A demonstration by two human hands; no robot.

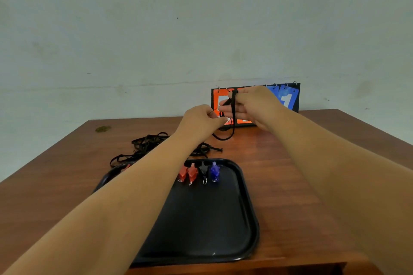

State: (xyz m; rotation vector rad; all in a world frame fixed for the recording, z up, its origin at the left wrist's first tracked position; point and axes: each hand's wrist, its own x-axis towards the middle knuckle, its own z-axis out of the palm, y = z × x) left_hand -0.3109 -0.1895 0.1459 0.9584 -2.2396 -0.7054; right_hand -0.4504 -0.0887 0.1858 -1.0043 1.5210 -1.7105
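Observation:
Both hands are raised above the far part of the wooden table (290, 163). My right hand (252, 105) pinches a black cord (233, 116) near its top, and the cord hangs down in a loop. My left hand (201, 118) pinches a small metal ring at the cord's other end, fingers curled. On the black tray (223, 230) lie two red whistles (187, 173), a black whistle (203, 169) with a ring, and a blue whistle (214, 171). My left forearm hides part of the tray.
A tangle of black cords (147, 145) lies on the table behind the tray's left side. A flip scoreboard (288, 98) with orange and blue cards stands at the back against the wall. The table's front edge runs just below the tray.

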